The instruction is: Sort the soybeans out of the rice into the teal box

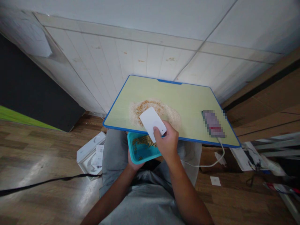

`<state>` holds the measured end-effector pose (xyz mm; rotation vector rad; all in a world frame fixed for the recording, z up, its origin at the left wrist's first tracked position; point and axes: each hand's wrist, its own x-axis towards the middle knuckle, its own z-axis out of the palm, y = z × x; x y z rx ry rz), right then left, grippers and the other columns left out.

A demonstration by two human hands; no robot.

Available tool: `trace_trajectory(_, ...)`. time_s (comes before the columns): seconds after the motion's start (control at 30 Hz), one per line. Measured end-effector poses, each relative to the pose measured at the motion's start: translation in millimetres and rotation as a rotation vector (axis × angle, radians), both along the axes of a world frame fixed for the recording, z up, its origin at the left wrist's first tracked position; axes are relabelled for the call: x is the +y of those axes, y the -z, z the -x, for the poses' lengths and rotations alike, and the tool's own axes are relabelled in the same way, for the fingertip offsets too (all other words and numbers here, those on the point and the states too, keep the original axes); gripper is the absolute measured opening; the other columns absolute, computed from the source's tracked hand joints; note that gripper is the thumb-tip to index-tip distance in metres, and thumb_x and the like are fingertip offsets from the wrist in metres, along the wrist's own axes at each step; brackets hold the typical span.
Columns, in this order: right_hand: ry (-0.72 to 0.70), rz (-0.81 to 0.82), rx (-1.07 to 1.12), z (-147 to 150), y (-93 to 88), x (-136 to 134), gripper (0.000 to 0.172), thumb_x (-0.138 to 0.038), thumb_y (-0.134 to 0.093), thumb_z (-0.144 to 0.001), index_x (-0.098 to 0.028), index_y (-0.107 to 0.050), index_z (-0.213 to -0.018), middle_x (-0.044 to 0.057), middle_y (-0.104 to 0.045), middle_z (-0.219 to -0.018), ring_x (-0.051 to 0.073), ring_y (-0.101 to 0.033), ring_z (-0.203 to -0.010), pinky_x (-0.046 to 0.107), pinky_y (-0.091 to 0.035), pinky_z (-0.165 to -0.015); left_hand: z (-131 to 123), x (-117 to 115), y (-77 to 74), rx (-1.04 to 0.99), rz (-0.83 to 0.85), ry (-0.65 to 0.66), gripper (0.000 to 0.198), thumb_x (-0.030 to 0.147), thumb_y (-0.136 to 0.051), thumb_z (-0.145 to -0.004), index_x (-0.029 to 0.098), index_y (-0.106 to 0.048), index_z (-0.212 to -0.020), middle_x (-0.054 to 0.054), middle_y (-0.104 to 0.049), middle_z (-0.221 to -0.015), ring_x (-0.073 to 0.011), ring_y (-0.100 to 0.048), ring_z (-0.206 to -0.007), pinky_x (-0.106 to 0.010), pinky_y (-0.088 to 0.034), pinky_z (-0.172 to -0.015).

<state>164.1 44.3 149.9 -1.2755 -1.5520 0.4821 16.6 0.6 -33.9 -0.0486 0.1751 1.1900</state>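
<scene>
My right hand (168, 140) grips a flat white card (151, 122) with a small hole near one corner, thumb on top. The card is held over the front edge of a pale green board (187, 97) with a blue rim. Behind and left of it, yellow beans (150, 102) lie mixed among white rice-like grains (172, 115). Below the board's edge, my left hand (134, 163) holds a turquoise plastic container (147, 154) by its left side; most of its fingers are hidden underneath. More yellow beans (142, 140) are inside the container.
A phone-like device (213, 123), blurred out, lies at the board's right with a white cable (221, 153) hanging off. An open white box (91, 153) and a black strap (47, 180) are at the left. Cardboard boxes (264, 106) stand right; a white wall (131, 59) is behind.
</scene>
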Motion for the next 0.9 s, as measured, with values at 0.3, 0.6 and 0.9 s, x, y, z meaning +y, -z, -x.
trace_trajectory(0.3, 0.120, 0.005, -0.002, -5.3, 12.9, -3.1, 0.020, -0.033, -0.066, -0.088, -0.021, -0.077, -0.100, 0.004, -0.078, -0.078, 0.021, -0.067, -0.065, 0.030, -0.054, -0.061, -1.2, 1.5, -9.3, -0.063, -0.021, -0.002, 0.082, 0.068, -0.026, -0.110, 0.018, -0.039, -0.173, -0.013, -0.054, -0.171, -0.0362, -0.035, -0.168, -0.065, -0.018, -0.139)
trace_trajectory(0.6, 0.079, 0.006, 0.011, 5.4, 6.8, -10.9, 0.021, -0.032, -0.066, -0.089, -0.020, -0.076, -0.103, 0.005, -0.078, -0.081, 0.020, -0.068, -0.064, 0.030, -0.053, -0.061, -3.3, 2.1, -13.7, -0.051, -0.039, -0.008, 0.076, 0.063, -0.026, -0.112, 0.017, -0.048, -0.168, -0.015, -0.061, -0.166, -0.0347, -0.044, -0.163, -0.060, -0.020, -0.139)
trace_trajectory(0.9, 0.131, -0.001, -0.022, 4.4, 14.4, -16.5, 0.019, -0.033, -0.064, -0.089, -0.021, -0.076, -0.099, 0.005, -0.078, -0.078, 0.021, -0.068, -0.064, 0.030, -0.055, -0.062, -1.5, 1.1, -2.5, -0.061, -0.061, -0.002, 0.075, 0.062, -0.029, -0.112, 0.015, -0.054, -0.164, -0.015, -0.060, -0.166, -0.0348, -0.040, -0.166, -0.060, -0.018, -0.140)
